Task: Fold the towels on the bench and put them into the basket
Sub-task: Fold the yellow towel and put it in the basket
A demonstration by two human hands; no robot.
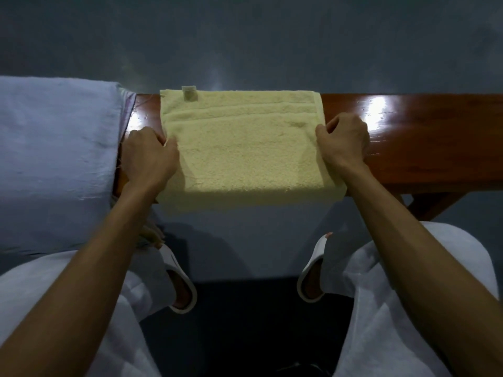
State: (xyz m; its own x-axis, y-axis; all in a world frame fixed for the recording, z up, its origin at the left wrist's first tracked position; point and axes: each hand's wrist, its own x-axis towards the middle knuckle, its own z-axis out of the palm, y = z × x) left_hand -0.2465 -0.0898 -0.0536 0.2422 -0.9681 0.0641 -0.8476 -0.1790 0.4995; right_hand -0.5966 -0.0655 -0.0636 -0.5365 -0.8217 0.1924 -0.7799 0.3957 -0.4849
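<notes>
A pale yellow towel [245, 148] lies folded across the brown wooden bench [424, 137], its near edge hanging over the front. A small tag shows at its far left corner. My left hand [149, 156] pinches the towel's left edge with curled fingers. At the right edge my right hand [344, 142] grips the towel the same way. A light blue-grey towel [54, 159] is draped over the bench to the left. No basket is in view.
The bench's bare glossy top runs to the right, with a leg brace [424, 205] below it. Beyond the bench is dark grey floor. Below are my white trousers and white slippers [179, 278].
</notes>
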